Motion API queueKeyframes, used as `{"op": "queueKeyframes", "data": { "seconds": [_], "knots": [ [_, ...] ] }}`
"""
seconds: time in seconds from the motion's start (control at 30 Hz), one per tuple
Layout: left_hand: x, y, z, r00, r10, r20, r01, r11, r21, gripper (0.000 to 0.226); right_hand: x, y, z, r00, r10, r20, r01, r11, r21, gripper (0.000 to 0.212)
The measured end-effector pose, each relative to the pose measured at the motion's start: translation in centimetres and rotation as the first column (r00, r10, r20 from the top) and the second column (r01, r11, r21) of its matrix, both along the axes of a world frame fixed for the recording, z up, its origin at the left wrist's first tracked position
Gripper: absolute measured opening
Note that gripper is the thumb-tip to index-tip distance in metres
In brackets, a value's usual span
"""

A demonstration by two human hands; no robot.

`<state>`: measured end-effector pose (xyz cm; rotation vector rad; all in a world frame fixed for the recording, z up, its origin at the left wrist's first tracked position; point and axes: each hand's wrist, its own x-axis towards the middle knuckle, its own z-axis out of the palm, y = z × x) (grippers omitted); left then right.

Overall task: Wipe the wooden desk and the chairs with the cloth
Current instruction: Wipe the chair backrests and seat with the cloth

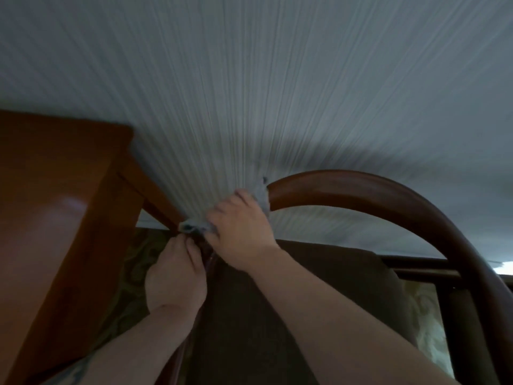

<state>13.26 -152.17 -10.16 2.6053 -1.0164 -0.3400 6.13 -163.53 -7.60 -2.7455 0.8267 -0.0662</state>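
Fingers of the right hand (241,227) curl over one pale cloth (262,197), pressing it on the curved top rail of one wooden chair (388,198). Left hand (175,276) just below it; fingers curl, gripping the dark chair edge. One wooden desk (63,195) at left, beside the chair. Striped wall (249,79) behind. No legible writing.

The right hand (241,228) pressed a pale grey cloth (262,196) onto the curved dark wooden chair back (388,195); the left hand (177,273) gripped below it.
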Motion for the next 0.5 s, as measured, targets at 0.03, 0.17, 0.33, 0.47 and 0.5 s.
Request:
{"op": "queueKeyframes", "data": {
  "seconds": [0.03,0.17,0.33,0.47,0.5],
  "knots": [
    [0.1,0.0,0.0,0.999,0.002,-0.036,-0.002,1.0,0.007,0.036,-0.7,-1.5,0.0,0.996,-0.087,0.005,0.087,0.995,-0.047,0.037],
    [0.9,-0.6,0.1,0.997,0.038,-0.064,-0.034,0.997,0.066,0.039,-4.7,-3.6,0.3,0.878,-0.468,0.099,0.478,0.866,-0.15,0.038],
    [-0.3,-5.2,0.8,0.989,-0.137,-0.057,0.14,0.988,0.06,0.025,-0.9,-0.3,1.3,0.975,-0.223,0.022,0.222,0.975,0.019,0.036],
    [0.0,-6.4,0.3,0.992,-0.075,-0.103,0.084,0.992,0.09,0.032,-3.3,-4.9,0.8,0.967,-0.256,0.018,0.256,0.964,-0.076,0.031],
    [-0.1,-6.2,0.4,0.994,-0.069,-0.09,0.075,0.995,0.066,0.035,-5.0,-5.6,0.3,0.92,-0.383,0.078,0.39,0.913,-0.122,0.033]
  ]
}}
